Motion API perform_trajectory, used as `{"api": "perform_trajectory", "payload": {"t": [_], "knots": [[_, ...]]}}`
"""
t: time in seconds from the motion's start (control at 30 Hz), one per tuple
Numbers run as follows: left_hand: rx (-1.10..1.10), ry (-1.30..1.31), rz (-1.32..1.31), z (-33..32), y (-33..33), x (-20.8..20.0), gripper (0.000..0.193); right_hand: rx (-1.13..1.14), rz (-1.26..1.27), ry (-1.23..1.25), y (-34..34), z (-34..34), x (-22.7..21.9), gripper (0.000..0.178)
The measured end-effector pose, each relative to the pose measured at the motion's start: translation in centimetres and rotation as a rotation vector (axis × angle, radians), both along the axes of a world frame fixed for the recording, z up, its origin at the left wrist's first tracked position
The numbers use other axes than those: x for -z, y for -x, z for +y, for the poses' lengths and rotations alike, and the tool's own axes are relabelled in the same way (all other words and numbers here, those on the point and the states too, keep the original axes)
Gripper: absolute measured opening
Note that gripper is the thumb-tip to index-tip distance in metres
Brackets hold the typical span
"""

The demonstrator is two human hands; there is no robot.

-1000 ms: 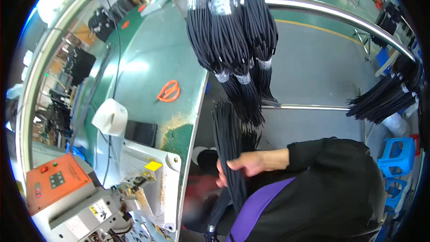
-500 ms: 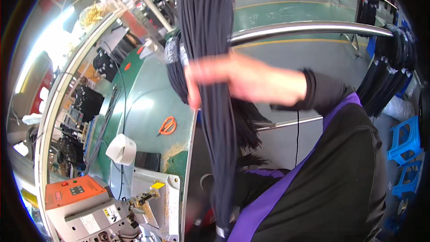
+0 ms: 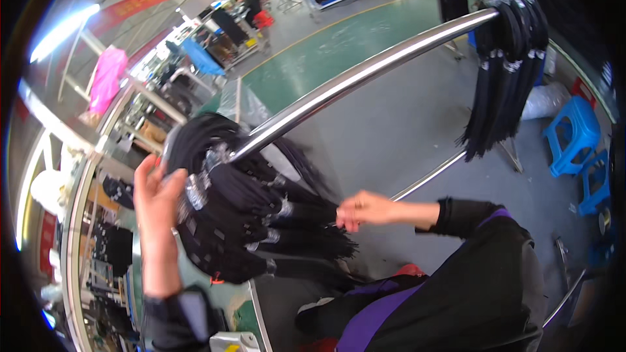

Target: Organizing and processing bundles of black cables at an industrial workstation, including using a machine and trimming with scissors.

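Several bundles of black cords (image 3: 251, 192), bound with clear wrap, hang looped over the near end of a shiny metal rail (image 3: 365, 75). My left hand (image 3: 156, 199) is raised at the left side of these bundles, its thumb and fingers apart, nothing visible in its grasp. To the right of the loose cord ends is my right hand (image 3: 367, 210), fingers curled together. Whether it pinches some small thing is too blurred to make out.
More black cord bundles (image 3: 505, 72) hang at the rail's far end. Blue plastic stools (image 3: 574, 133) stand on the floor at right. A green-topped workbench (image 3: 244, 313) lies at lower left, partly hidden by my left arm. A lower metal bar (image 3: 430, 175) runs beneath the rail.
The long cord bundle my right hand gripped upright is out of that hand, which is now lower. My left hand has come into clear view beside the hanging bundles. The view has turned rightward.
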State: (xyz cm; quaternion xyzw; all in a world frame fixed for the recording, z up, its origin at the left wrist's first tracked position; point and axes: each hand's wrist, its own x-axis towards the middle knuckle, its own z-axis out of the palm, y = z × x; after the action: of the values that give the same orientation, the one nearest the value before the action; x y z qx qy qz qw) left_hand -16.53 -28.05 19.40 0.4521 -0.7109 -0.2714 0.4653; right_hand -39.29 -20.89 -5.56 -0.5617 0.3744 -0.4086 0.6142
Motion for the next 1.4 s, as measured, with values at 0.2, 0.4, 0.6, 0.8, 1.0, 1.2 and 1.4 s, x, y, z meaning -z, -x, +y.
{"api": "perform_trajectory", "payload": {"t": [0.2, 0.4, 0.6, 0.8, 1.0, 1.2, 1.4], "knots": [[-0.043, 0.611, -0.634, -1.5, 4.4, 8.4, 0.054, -0.103, -0.107, -0.219, -3.7, 2.6, 6.9, 0.035], [0.378, 0.622, -1.127, 11.1, 9.9, 6.0, 0.032, -0.365, 0.023, -0.141, -9.8, 0.7, 9.8, 0.038], [0.683, 0.777, -1.041, 16.3, 5.3, 13.2, 0.031, -0.557, 0.038, -0.026, -14.9, 2.0, 9.9, 0.039], [0.807, -0.065, -0.571, 17.2, -1.7, 13.2, 0.036, -0.541, 0.153, -0.065, -15.3, 4.1, 10.9, 0.04], [0.765, -0.928, -0.104, 15.3, -5.7, 11.9, 0.042, -0.496, 0.188, -0.045, -16.1, 4.1, 11.9, 0.04], [1.256, -0.615, -1.059, 16.0, -2.8, 11.5, 0.042, -0.569, 0.238, 0.052, -18.5, 5.0, 10.9, 0.04], [1.069, -0.759, -0.468, 20.7, 3.5, 13.3, 0.035, -0.671, 0.338, 0.173, -19.5, 4.4, 12.9, 0.039]]}}
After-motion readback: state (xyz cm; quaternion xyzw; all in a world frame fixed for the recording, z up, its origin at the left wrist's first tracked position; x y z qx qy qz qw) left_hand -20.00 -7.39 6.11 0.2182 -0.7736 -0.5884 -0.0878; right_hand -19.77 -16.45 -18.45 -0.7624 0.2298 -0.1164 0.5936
